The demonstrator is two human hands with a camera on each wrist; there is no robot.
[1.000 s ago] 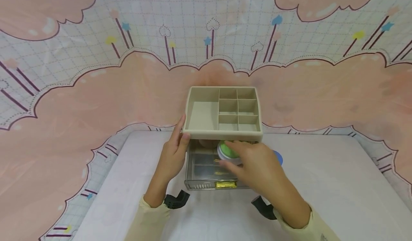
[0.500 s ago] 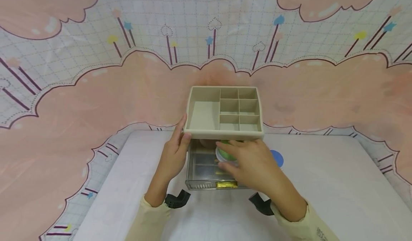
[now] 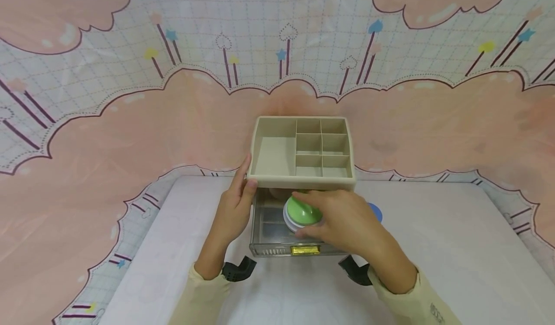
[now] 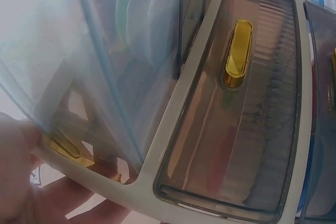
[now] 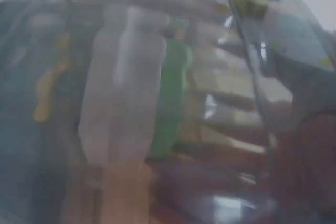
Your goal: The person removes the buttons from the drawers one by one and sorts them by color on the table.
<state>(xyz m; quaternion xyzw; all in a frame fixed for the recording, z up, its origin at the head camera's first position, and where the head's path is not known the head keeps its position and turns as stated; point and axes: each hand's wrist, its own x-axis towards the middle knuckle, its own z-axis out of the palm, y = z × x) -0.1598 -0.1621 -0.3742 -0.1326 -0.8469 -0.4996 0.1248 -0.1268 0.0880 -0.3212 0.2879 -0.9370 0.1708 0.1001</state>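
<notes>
Go Slow and Level

I see the right hand (image 3: 353, 221) pinching a round green-and-white tub (image 3: 303, 211) between thumb and fingers. The tub is in, or just above, a see-through grey plastic drawer (image 3: 273, 251) with a shiny gold handle (image 3: 305, 250); I can't tell if it touches the bottom. The left hand (image 3: 233, 214) lies with straight fingers along the side of a beige plastic box (image 3: 301, 182), its thumb at the front corner. I'd press gently there so the box can't slide. I think the tub needs a slow, level move, clear of the beige edge and thin drawer walls.

It all sits on a smooth white table (image 3: 433, 248). A blue round thing (image 3: 376, 212) peeks out past the right hand. Behind hangs a peach cloud-print cloth (image 3: 204, 117).
</notes>
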